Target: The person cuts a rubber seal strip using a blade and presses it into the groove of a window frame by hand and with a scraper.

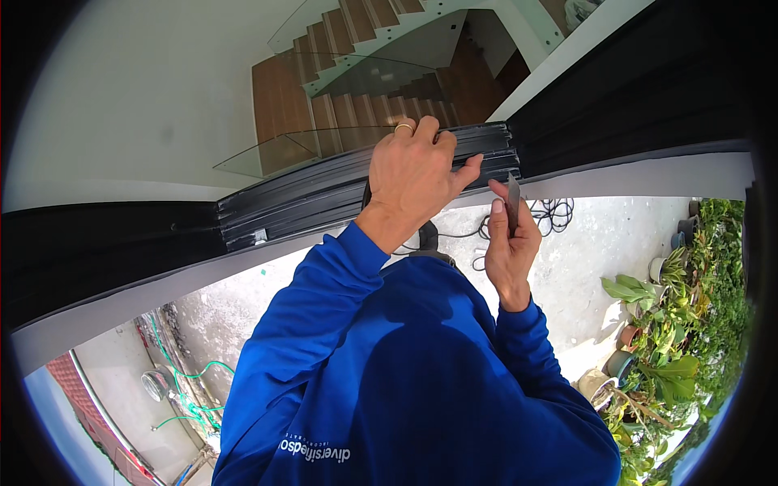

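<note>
Grasping a blade (513,198) in the right hand (510,251), thumb against fingers, tip toward 12 o'clock, near the right end of a black track (284,202); cannot tell whether touching it. Laying the left hand (413,170) across the track, with fingers bent, thumb stretched toward 3 o'clock and a ring (403,126) on; cannot tell whether pinching anything beneath. Running, the track, from between 8 and 9 o'clock of that hand to nearly 3.

Best handled, by judgement, with a low blade angle, short light strokes along the grooves, a firm left-hand brace, and the left thumb well out of the edge's path.

Counted outward: two hands, one blade, one ring, one track; at 1 to 2 o'clock of the right hand, one looped cable (555,215); at 11 of the left, two flights of stairs (356,28); toward 7 to 8, green hose (162,340), number of lengths unclear; toward 4 of the right, plants (668,368) too tangled to count, with at least five pots (596,387)
</note>
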`<move>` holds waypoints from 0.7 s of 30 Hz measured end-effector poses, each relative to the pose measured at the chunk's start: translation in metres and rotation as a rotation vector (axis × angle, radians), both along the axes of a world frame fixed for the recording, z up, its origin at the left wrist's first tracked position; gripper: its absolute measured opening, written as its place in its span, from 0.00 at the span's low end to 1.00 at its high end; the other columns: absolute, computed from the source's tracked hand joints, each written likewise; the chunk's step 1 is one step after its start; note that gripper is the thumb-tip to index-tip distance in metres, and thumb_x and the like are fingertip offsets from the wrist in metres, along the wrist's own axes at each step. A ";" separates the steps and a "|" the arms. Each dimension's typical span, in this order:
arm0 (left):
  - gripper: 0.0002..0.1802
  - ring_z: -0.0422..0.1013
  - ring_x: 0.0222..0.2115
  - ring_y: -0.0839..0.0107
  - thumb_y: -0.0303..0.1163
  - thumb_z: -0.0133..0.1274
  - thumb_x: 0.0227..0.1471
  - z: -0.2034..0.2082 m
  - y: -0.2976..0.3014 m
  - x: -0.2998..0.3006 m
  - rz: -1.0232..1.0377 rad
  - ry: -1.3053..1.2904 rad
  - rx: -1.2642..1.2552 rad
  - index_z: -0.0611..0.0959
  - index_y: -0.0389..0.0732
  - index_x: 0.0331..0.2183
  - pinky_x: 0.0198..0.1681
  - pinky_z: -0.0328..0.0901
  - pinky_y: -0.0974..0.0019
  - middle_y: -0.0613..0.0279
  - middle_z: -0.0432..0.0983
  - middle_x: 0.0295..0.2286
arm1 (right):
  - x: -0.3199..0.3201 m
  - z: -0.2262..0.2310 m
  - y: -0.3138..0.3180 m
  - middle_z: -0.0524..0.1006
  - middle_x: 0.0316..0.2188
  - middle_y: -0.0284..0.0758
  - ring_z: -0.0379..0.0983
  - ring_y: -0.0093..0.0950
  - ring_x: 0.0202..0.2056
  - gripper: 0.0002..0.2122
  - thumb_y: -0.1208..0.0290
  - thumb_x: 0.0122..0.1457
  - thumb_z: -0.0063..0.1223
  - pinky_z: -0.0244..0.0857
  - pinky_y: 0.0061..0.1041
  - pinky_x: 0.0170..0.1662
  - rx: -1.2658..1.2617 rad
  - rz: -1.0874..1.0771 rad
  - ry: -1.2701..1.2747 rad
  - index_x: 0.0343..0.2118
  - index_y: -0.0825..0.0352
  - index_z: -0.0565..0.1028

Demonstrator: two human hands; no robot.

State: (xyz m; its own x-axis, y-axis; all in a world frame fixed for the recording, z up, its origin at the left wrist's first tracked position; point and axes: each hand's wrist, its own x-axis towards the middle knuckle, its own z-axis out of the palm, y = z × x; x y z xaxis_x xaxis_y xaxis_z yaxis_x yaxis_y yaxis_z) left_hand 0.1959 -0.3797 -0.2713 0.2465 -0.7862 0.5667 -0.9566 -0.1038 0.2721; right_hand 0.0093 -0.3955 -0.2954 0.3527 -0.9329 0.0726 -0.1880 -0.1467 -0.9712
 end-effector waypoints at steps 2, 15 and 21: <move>0.24 0.75 0.28 0.60 0.51 0.72 0.43 0.001 0.000 0.001 0.004 0.017 0.026 0.85 0.39 0.21 0.24 0.70 0.57 0.62 0.73 0.26 | 0.004 -0.002 -0.005 0.66 0.20 0.20 0.54 0.11 0.22 0.15 0.72 0.73 0.52 0.49 0.17 0.25 0.040 0.016 -0.010 0.60 0.67 0.78; 0.16 0.75 0.36 0.55 0.36 0.72 0.46 0.021 0.020 0.016 -0.161 0.164 0.083 0.85 0.37 0.33 0.35 0.72 0.54 0.58 0.76 0.32 | 0.018 0.003 -0.003 0.66 0.20 0.20 0.57 0.11 0.18 0.27 0.76 0.70 0.51 0.53 0.16 0.21 0.394 0.198 -0.224 0.72 0.62 0.65; 0.10 0.75 0.37 0.54 0.25 0.67 0.52 0.027 0.046 0.027 -0.177 0.272 0.118 0.85 0.37 0.37 0.40 0.71 0.53 0.57 0.77 0.34 | 0.024 0.002 0.000 0.67 0.21 0.20 0.57 0.10 0.18 0.29 0.77 0.70 0.51 0.54 0.15 0.22 0.391 0.194 -0.246 0.73 0.63 0.62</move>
